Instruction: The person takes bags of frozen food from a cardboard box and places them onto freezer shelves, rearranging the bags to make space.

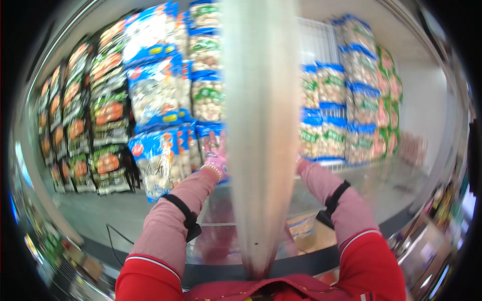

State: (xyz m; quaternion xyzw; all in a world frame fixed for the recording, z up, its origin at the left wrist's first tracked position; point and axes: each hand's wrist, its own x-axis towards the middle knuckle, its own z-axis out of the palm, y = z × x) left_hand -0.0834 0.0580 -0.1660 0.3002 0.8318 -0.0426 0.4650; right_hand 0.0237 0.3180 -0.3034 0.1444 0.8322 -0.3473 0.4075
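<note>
My left hand (pixel 216 156), in a pink patterned glove, has its fingers spread and pointing up. It is over the lowest blue-topped bag (pixel 205 129) in a stack left of the post; whether it touches the bag cannot be told. Beside it are large blue-and-white bags (pixel 159 153) of pale round food. Most of my right hand (pixel 299 161) is hidden behind the blurred vertical post (pixel 263 125); only its edge near the wrist shows, close to the clear bags with blue and green print (pixel 324 134). Its fingers are out of sight.
Black-and-green bags (pixel 109 113) with orange pictures are stacked at the left of the case. Pink-and-green bags (pixel 386 108) stand at the right, near pinkish packs (pixel 412 148). A white wire rack (pixel 317 40) is behind. The post stands upright between my arms.
</note>
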